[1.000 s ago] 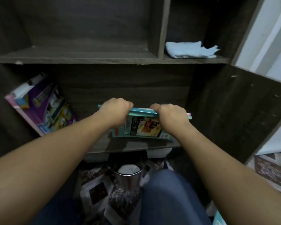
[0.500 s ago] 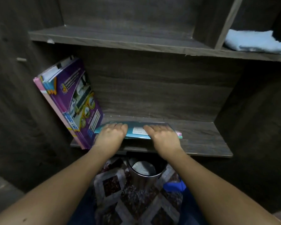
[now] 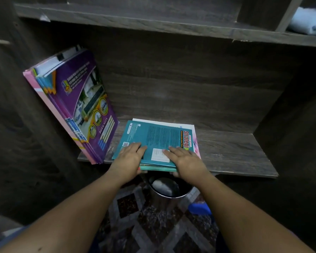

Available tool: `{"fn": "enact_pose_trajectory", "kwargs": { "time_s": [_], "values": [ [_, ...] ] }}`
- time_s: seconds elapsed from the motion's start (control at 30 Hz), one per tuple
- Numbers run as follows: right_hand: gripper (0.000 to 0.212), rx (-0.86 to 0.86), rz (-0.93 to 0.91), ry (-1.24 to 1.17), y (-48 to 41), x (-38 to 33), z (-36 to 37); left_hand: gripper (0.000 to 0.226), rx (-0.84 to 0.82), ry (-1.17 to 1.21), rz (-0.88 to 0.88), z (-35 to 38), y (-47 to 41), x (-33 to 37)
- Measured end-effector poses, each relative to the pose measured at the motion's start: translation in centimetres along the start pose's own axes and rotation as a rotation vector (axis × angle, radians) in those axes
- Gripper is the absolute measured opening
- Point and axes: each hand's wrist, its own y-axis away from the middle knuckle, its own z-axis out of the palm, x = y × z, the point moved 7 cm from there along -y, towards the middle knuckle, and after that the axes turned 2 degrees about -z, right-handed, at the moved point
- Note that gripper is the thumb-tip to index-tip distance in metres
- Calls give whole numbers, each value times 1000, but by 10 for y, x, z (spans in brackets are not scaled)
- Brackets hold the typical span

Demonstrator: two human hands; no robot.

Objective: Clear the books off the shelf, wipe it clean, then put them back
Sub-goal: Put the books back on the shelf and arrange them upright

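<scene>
While I watched the head view, the dark wooden shelf [image 3: 235, 154] carried a purple-covered bundle of books [image 3: 84, 106] leaning against its left wall. Just beside them a teal-topped stack [image 3: 153, 137] lay flat, its front edge overhanging the shelf. A metal bin [image 3: 170, 189] stood on the floor below. The left hand [image 3: 130, 157] and right hand [image 3: 186, 159] each gripped the stack, fingers flat on top, thumbs tucked beneath.

The pale blue cloth [image 3: 307, 24] is cut off at the right edge. Our thumbs hide beneath the stack of books [image 3: 157, 168]; we cannot read the teal cover's [image 3: 159, 137] small print.
</scene>
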Motion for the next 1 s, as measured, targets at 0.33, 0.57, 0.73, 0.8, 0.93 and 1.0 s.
{"fn": "enact_pose_trajectory", "kwargs": {
  "time_s": [0.33,0.57,0.73,0.8,0.93,1.0],
  "values": [
    [100,-98,146,-104,5,23,14,98,-137,179,-164,-7,10,-12],
    [91,-95,205,-121,5,27,13,89,-92,254,-159,-4,4,-11],
    [96,-91,270,-117,6,31,10,94,-45,348,-168,-3,1,-18],
    [99,-104,311,-123,6,32,11,96,-25,366,-171,-3,1,-20],
    [112,-113,411,-181,10,41,11,93,-41,266,-193,-6,2,-16],
    [116,-127,438,-212,13,43,12,87,-43,229,-209,-9,3,-14]
  ]
}}
